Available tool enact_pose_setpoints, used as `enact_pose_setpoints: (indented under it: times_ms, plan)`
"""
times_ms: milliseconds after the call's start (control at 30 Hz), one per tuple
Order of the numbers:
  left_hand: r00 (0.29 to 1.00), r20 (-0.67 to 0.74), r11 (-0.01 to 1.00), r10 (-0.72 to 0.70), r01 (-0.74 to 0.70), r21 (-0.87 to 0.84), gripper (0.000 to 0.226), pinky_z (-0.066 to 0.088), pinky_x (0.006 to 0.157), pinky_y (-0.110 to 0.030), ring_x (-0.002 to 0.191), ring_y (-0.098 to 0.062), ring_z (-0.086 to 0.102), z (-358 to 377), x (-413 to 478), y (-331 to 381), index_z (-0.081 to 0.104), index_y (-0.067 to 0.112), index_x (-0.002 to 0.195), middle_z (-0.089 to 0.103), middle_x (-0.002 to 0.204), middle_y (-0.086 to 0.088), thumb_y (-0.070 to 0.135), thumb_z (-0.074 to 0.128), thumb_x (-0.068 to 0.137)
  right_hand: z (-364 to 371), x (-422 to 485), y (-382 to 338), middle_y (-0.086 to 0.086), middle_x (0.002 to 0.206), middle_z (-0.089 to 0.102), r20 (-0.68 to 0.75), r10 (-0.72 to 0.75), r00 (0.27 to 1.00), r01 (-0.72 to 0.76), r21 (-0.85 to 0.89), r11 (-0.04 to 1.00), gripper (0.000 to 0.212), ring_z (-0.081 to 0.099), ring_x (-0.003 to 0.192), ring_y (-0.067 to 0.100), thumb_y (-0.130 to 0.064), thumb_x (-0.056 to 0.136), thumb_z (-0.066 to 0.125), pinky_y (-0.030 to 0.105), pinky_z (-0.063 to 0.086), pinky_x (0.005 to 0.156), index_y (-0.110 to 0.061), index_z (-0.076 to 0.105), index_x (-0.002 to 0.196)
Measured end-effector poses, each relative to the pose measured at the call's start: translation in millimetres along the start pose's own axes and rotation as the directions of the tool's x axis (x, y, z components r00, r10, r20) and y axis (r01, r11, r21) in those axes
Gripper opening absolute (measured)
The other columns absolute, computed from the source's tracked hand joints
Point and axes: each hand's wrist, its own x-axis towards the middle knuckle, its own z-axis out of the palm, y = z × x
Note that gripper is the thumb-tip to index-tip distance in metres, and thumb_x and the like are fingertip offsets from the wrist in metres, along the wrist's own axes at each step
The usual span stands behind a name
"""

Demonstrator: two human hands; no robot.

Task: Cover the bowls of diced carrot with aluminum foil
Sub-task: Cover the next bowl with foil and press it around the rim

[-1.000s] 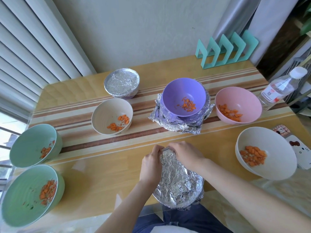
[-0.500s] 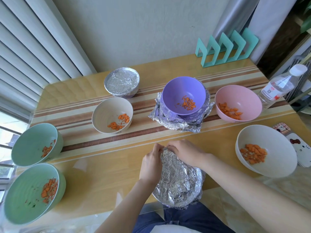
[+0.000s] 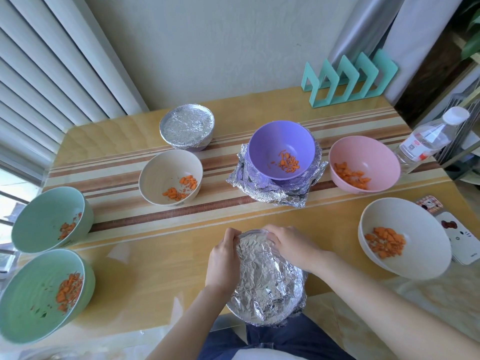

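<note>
1. Two foil-covered bowls: near bowl (image 3: 267, 284) at the table (image 3: 145, 268) edge, far bowl (image 3: 187, 126) beyond.
2. Six uncovered carrot bowls: two green (image 3: 39, 224) (image 3: 28, 297), two cream (image 3: 166, 167) (image 3: 415, 245), purple (image 3: 278, 141), pink (image 3: 368, 157).
3. Left hand (image 3: 223, 258) and right hand (image 3: 291, 245) curl over the near bowl's foil rim.

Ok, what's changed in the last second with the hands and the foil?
The left hand slid left along the near rim of the foil, away from the right hand, so the far edge now shows between them. Both still grip the foil at the rim. The covered bowl and purple bowl stayed put.
</note>
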Motion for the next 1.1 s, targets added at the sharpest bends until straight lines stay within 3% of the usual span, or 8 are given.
enact_pose_setpoints:
  times_ms: [100,267,400,533,700,800,900,1100]
  plan:
    - [1.0,-0.012,1.0,-0.026,0.026,-0.004,0.015,0.043,0.057,-0.038,0.067,-0.029,0.059,-2,-4,-2,0.053,0.012,0.099,0.066,0.079,-0.005,0.003,0.042,0.096,6,2,1,0.013,0.128,0.058,-0.007,-0.012,1.0,0.012,-0.04,0.999,0.042,0.055,0.12,0.02,0.002,0.096,0.043,0.025,0.046,0.097,-0.009,0.044,0.136]
    - [0.998,0.028,0.999,-0.053,0.052,0.008,0.03,0.042,0.067,-0.027,0.085,-0.024,0.062,-5,-4,-4,0.056,0.015,0.112,0.068,0.098,-0.002,-0.003,0.041,0.093,9,8,-2,0.014,0.131,0.056,-0.02,-0.04,0.999,0.039,-0.062,0.997,0.053,0.055,0.12,0.023,0.012,0.091,0.041,0.035,0.046,0.1,-0.011,0.043,0.139]
    - [0.99,0.137,0.998,-0.027,0.035,-0.061,0.023,0.035,0.063,-0.006,0.073,-0.006,0.057,-15,2,-3,0.06,0.016,0.11,0.063,0.084,0.011,0.007,0.044,0.097,10,5,-6,0.014,0.127,0.058,-0.023,-0.062,0.998,0.06,-0.091,0.994,0.055,0.058,0.114,0.025,0.013,0.09,0.04,0.036,0.05,0.093,-0.012,0.042,0.139]
    - [0.983,0.179,0.999,-0.029,0.036,-0.035,0.018,0.035,0.056,-0.014,0.057,-0.005,0.049,-18,6,-8,0.062,0.013,0.104,0.056,0.065,0.01,0.01,0.045,0.097,10,4,-10,0.017,0.117,0.062,-0.001,-0.089,0.996,0.089,-0.118,0.989,0.048,0.06,0.107,0.029,0.01,0.091,0.04,0.041,0.05,0.089,-0.01,0.046,0.135]
    - [0.983,0.182,0.999,0.018,-0.012,-0.033,0.019,0.041,0.06,-0.024,0.069,-0.02,0.06,-18,5,-6,0.062,0.015,0.104,0.068,0.082,-0.001,0.01,0.045,0.097,6,6,-19,0.015,0.108,0.065,0.045,-0.063,0.997,0.067,-0.104,0.992,0.029,0.062,0.096,0.03,-0.017,0.102,0.036,0.039,0.048,0.078,-0.007,0.053,0.124]
    - [0.985,0.169,0.999,0.038,-0.036,-0.015,0.018,0.039,0.061,-0.023,0.071,-0.021,0.06,-19,9,-6,0.062,0.014,0.105,0.068,0.084,-0.002,0.01,0.047,0.096,6,9,-21,0.018,0.088,0.065,0.026,-0.06,0.998,0.062,-0.086,0.994,0.027,0.062,0.078,0.029,-0.02,0.102,0.038,0.039,0.046,0.068,-0.002,0.057,0.11]
    - [0.983,0.179,0.999,0.04,-0.038,-0.015,0.019,0.04,0.062,-0.023,0.073,-0.02,0.061,-21,12,-6,0.062,0.014,0.105,0.069,0.087,-0.001,0.01,0.047,0.096,5,12,-20,0.009,0.067,0.053,0.039,-0.012,0.999,0.013,-0.027,1.0,0.027,0.046,0.056,0.017,-0.021,0.102,0.039,0.027,0.031,0.053,0.001,0.056,0.101]
    - [0.969,0.222,0.993,0.105,-0.116,0.037,0.025,0.04,0.064,-0.021,0.077,-0.021,0.063,-31,22,-14,0.063,0.015,0.107,0.069,0.091,0.0,0.001,0.05,0.091,2,17,-35,0.015,0.107,0.061,0.156,0.036,0.987,-0.046,0.06,0.997,0.036,0.057,0.101,0.027,-0.021,0.103,0.032,0.029,0.044,0.083,0.0,0.049,0.127]
